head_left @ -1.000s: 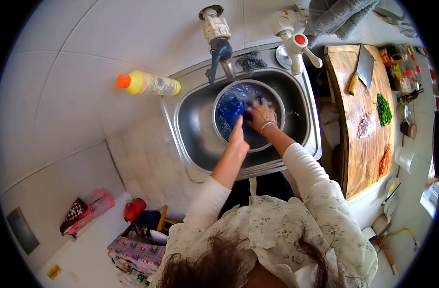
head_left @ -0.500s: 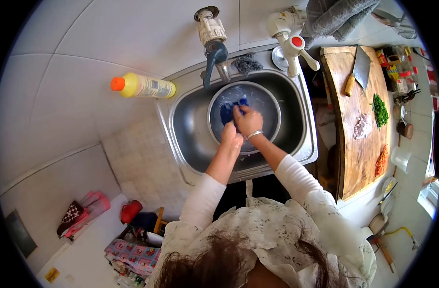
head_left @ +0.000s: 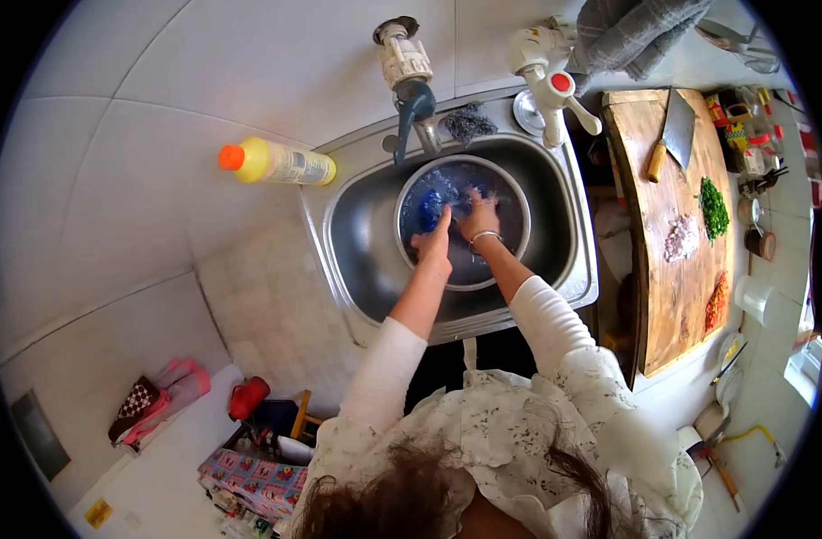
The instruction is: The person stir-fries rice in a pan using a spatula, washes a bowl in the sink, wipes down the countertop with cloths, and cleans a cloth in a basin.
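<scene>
A round metal basin (head_left: 524, 184) holds water with suds, and a dark blue cloth (head_left: 430, 210) lies wet in it. My left hand (head_left: 436, 242) is at the near left of the cloth, thumb apart from the fingers, with nothing seen in its grasp. Wearing a bracelet, my right hand (head_left: 479, 218) reaches into the water just right of the cloth. Its fingers look spread and partly under the surface, blurred by splashing. Whether either hand touches the cloth under water I cannot tell.
The basin sits in a steel sink (head_left: 357, 260). Above are a grey-handled tap (head_left: 414, 112), a white tap (head_left: 554, 94) and a scouring pad (head_left: 469, 123). A yellow bottle (head_left: 281, 163) stands left. At right, a cutting board (head_left: 667, 305) bears a cleaver (head_left: 676, 135) and chopped greens (head_left: 713, 209).
Both hands were close together on the bunched blue cloth. Now they have come apart, the cloth lies loose in the water, and the water is splashing.
</scene>
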Tool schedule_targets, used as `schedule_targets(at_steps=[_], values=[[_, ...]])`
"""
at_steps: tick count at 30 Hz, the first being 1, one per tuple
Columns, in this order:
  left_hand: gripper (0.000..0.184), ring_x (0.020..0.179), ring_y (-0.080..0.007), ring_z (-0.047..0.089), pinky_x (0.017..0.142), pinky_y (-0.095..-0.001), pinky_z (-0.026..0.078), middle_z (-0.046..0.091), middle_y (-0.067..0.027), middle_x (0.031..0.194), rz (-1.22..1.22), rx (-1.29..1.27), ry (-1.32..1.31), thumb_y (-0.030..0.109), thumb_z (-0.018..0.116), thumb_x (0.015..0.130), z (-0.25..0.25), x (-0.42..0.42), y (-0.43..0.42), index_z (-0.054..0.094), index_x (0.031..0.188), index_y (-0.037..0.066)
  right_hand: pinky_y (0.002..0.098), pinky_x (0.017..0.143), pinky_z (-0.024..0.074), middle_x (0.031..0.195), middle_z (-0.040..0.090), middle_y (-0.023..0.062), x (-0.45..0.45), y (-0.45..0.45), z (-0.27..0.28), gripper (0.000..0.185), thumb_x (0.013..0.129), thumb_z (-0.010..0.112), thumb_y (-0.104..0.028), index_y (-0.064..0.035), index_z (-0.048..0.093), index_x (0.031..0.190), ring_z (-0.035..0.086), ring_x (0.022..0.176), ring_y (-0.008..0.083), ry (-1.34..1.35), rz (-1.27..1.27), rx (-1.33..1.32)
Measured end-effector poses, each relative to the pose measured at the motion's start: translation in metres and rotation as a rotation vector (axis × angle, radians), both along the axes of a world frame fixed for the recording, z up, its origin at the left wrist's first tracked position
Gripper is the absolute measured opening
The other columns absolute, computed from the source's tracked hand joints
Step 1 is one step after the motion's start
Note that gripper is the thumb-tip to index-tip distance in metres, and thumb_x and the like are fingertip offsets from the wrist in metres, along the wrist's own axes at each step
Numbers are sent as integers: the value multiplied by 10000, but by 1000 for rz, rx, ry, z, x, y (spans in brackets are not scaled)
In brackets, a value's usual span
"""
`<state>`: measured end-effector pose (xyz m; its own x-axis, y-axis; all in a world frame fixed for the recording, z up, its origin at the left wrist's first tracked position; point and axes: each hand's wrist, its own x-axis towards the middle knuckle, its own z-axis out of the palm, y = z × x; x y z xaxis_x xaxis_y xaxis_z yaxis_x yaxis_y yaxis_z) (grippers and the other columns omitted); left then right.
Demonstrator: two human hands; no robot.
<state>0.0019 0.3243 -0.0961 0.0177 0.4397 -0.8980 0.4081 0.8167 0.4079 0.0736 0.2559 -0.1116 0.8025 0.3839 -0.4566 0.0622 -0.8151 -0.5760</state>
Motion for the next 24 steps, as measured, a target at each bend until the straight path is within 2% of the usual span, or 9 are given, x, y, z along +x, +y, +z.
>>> schedule_targets(at_steps=[1,3,6,7,12,15,18,21,24], values=[[996,1208,-261,396,960,-421,386,390,-173,1324,-36,-95,-59,527,781,592,3,0,4,349,1302,-23,397,844,462,1161,537,250,1,2,-11,461,706,652,-174,-101,563,1152,536,1049,392,85,-37,125],[757,1023,-291,537,864,-441,445,557,-138,1087,75,-369,-541,651,645,665,-9,-2,16,534,1108,48,328,765,476,937,643,165,-3,5,13,402,724,680,-191,25,597,1052,626,851,275,311,-89,416],[590,841,-283,604,757,-417,500,600,-165,980,34,-594,-696,591,548,783,3,0,35,569,981,35,307,747,471,877,644,149,-16,10,77,458,713,710,-308,26,620,1014,618,805,212,796,-286,542],[498,889,-275,597,773,-404,503,586,-166,993,-20,-852,-1103,483,486,868,-62,-12,40,540,1036,17,316,778,463,875,648,181,-20,12,81,511,698,713,-379,33,630,990,625,835,235,840,-270,611],[395,976,-276,577,851,-407,485,550,-166,1101,263,-356,-693,324,369,945,6,-6,-8,480,1152,6,444,714,485,887,628,200,-16,21,76,319,774,576,-397,-94,662,828,598,791,398,-40,-123,128],[347,1087,-270,527,940,-423,438,513,-164,1183,110,-275,-649,176,284,965,-6,-13,-6,417,1228,-8,443,634,476,823,620,166,-15,14,53,324,788,604,-383,-63,636,751,593,701,387,-251,-102,217],[380,1105,-269,513,950,-446,419,522,-146,1190,220,-359,-492,265,340,959,-34,-28,7,436,1229,16,443,685,488,933,603,115,2,-5,28,374,810,570,-455,-92,638,748,594,808,349,-370,147,61],[474,1091,-276,520,981,-470,378,527,-129,1208,226,-340,-497,402,408,926,26,-22,21,452,1236,46,430,812,475,1320,386,105,-9,-10,39,467,793,575,-487,-126,606,1087,525,1012,376,-420,82,-101],[504,1126,-275,493,1009,-467,331,526,-110,1227,187,-308,-448,467,447,894,24,-16,3,510,1202,73,446,860,460,1418,250,117,-6,-24,63,500,764,638,-391,-166,540,1200,510,1047,410,-335,537,-178]])
